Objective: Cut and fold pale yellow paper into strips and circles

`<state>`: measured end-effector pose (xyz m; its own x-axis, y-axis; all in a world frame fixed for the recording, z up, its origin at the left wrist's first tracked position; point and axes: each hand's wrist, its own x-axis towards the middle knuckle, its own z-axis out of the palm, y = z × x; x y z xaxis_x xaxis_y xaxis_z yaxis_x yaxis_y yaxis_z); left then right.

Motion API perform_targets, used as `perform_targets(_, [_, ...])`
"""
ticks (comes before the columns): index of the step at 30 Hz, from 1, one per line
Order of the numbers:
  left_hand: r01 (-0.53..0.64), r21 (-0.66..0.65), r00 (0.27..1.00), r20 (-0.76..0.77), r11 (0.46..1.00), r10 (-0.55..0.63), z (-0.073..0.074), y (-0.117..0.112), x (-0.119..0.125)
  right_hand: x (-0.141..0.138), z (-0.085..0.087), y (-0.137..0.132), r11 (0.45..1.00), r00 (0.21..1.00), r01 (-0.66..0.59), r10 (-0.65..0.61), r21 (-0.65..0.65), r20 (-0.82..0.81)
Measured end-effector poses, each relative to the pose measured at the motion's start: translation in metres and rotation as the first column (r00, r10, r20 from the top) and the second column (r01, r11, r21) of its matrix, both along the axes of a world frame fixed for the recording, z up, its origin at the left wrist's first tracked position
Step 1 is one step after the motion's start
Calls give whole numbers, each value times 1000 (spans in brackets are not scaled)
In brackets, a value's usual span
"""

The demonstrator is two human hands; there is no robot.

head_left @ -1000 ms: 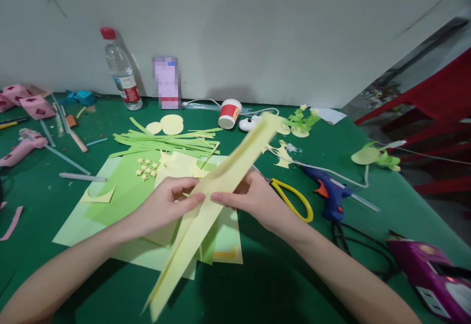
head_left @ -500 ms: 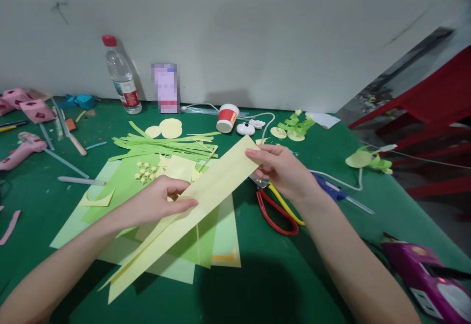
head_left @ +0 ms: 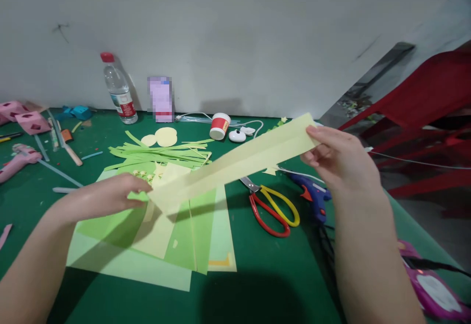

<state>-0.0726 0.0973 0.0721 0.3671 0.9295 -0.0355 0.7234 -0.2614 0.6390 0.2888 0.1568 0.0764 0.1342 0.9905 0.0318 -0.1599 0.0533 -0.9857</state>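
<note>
From where I stood, the pale-yellow paper strip slanted near-left to far-right above the table, right hand pinching its far end; couldn't tell if the left hand gripped the near one.

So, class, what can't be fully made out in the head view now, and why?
In the head view:
Scissors: blade tips, behind the yellow paper strip.
Blue glue gun: rear end, behind the right arm.
Purple box: arm and right edge.
Phone: screen pixelated.
Left hand: grip too blurred.
</note>
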Motion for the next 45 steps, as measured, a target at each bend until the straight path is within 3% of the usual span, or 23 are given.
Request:
perform_targets(1, [-24, 92, 992, -118, 995, 35, 4, 0, 2, -4, 2, -6, 1000, 1000, 4, -4, 13, -3])
perform_targets(3, [-91, 376, 983, -116, 922, 144, 15, -6, 19, -18, 5, -22, 999, 999, -34, 34, 29, 3])
perform_targets(5, [25, 545, 1000, -13, 838, -22, 27, -17, 46, -34, 7, -40, 986, 987, -157, 155, 51, 38])
perform_targets(7, [131, 643, 987, -11, 755, -161, 35, -27, 75, -49, 7, -58, 945, 953, -300, 291, 126, 90])
perform_targets(9, [75, 728, 994, -3, 682, -106, 37, -31, 98, -59, 7, -72, 904, 912, -396, 368, 161, 179])
perform_targets(10, [63, 770, 996, -4, 635, -94, 36, -31, 106, -62, 7, -77, 892, 899, -419, 379, 173, 220])
perform_targets(13, [119, 808, 991, -57, 576, -125, 28, -23, 117, -66, 7, -84, 882, 884, -416, 336, 220, 326])
perform_targets(19, [217, 779, 971, -108, 589, -215, 15, -10, 114, -68, 6, -80, 831, 837, -421, 200, 365, 510])
perform_targets(24, [243, 719, 966, -120, 651, -228, 17, -11, 112, -68, 1, -79, 805, 874, -275, -18, 526, 486])
perform_targets(27, [249, 721, 964, -124, 647, -234, 18, -12, 112, -66, 2, -79, 716, 794, -319, -156, 621, 587])
perform_targets(30, [254, 721, 962, -122, 644, -243, 19, -13, 112, -64, 6, -80, 634, 701, -441, -197, 635, 685])
perform_targets(32, [249, 736, 960, -102, 629, -261, 21, -15, 113, -63, 9, -80, 602, 699, -467, -196, 647, 687])
perform_targets(37, [222, 820, 939, -33, 527, -343, 27, -19, 117, -63, 17, -83, 505, 724, -451, -276, 736, 633])
perform_targets(42, [234, 836, 933, -50, 495, -357, 36, -16, 125, -61, 20, -86, 497, 662, -422, -402, 758, 632])
perform_targets(45, [223, 823, 947, -56, 522, -316, 40, -13, 127, -57, 17, -85, 528, 677, -347, -431, 775, 597])
